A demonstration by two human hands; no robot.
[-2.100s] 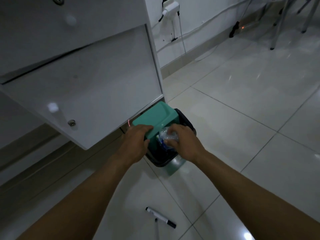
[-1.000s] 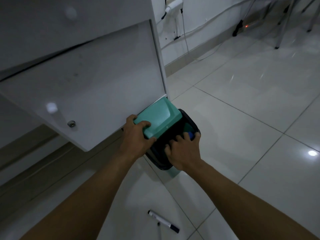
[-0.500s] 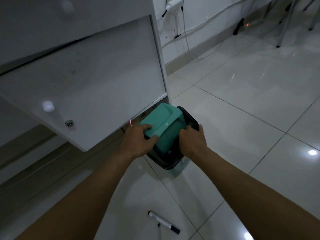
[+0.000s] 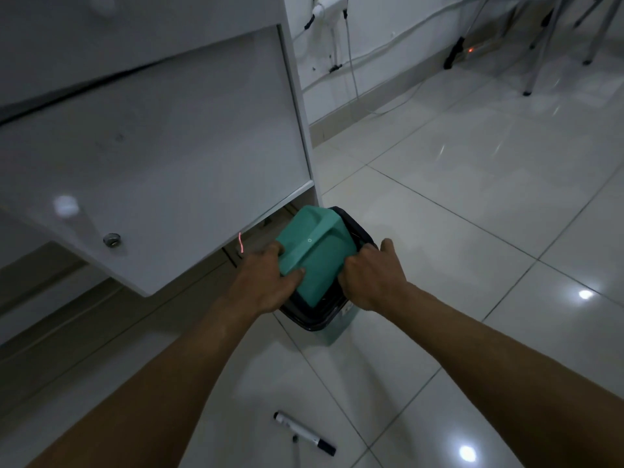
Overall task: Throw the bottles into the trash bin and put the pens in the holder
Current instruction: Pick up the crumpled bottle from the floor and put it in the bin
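A small trash bin (image 4: pixel 317 320) with a black liner stands on the tiled floor by the corner of a white cabinet. Its green lid (image 4: pixel 312 251) lies tilted over the opening. My left hand (image 4: pixel 266 282) grips the lid's near-left edge. My right hand (image 4: pixel 371 275) is curled over the bin's right rim, beside the lid. No bottle shows; the inside of the bin is hidden under the lid. A white marker pen (image 4: pixel 304 433) with a black cap lies on the floor between my forearms, near the bottom of the view.
The white cabinet (image 4: pixel 152 157) with a small lock overhangs the bin on the left. Cables and a power adapter (image 4: pixel 332 3) run along the far wall. Metal chair legs (image 4: pixel 537 55) stand at the far right. Glossy tiles spread to the right.
My right hand pushed a plastic bottle into the bin, then drew back to the rim. My left hand brought the green lid down over the opening.
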